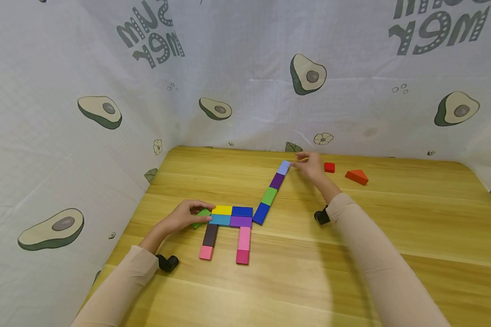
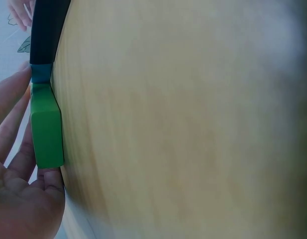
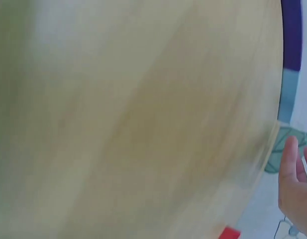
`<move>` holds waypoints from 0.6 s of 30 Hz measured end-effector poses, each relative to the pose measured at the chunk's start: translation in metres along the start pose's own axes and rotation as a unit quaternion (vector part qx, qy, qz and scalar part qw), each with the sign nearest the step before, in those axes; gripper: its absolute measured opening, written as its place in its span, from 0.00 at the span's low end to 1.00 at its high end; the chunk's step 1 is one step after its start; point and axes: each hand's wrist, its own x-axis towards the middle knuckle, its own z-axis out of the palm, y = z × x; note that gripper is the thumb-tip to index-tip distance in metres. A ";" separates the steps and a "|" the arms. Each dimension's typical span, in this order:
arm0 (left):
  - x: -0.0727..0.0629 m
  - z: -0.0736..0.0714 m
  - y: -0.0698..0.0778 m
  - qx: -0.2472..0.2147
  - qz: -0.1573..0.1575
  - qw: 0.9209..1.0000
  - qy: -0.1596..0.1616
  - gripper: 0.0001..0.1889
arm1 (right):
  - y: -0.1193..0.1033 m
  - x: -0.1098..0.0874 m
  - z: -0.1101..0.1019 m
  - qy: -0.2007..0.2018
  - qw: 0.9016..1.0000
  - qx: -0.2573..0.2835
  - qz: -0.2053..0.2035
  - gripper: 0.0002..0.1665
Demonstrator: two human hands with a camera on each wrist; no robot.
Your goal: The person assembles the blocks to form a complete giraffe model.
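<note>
Flat coloured blocks lie joined on the wooden table. My left hand is at their left end, around a green block. Its thumb and forefinger tips reach the edges of the light blue block and the yellow block. The left wrist view shows the fingers beside the green block. My right hand is beside the pale blue block atop a slanting row, which also has a purple block. In the right wrist view this hand has nothing between its fingers.
Right of my right hand lie a small red block and an orange-red triangular block. Dark and pink blocks extend toward me. A white cloth with avocado prints hangs behind the table.
</note>
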 end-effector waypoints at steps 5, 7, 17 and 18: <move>0.001 -0.001 0.002 0.004 0.006 1.000 -0.001 0.21 | 0.002 -0.001 -0.018 0.019 1.000 0.001 -0.008 0.24; 0.001 -0.001 0.002 0.002 0.004 1.000 -0.001 0.21 | 0.004 -0.002 -0.025 0.024 1.000 0.004 -0.010 0.24; -0.002 0.000 0.003 -0.001 0.009 1.000 -0.002 0.21 | 0.018 -0.008 -0.053 0.046 0.999 0.008 0.002 0.25; -0.002 0.000 0.003 -0.003 0.008 1.000 -0.002 0.21 | 0.020 -0.008 -0.055 0.048 0.999 0.004 0.008 0.25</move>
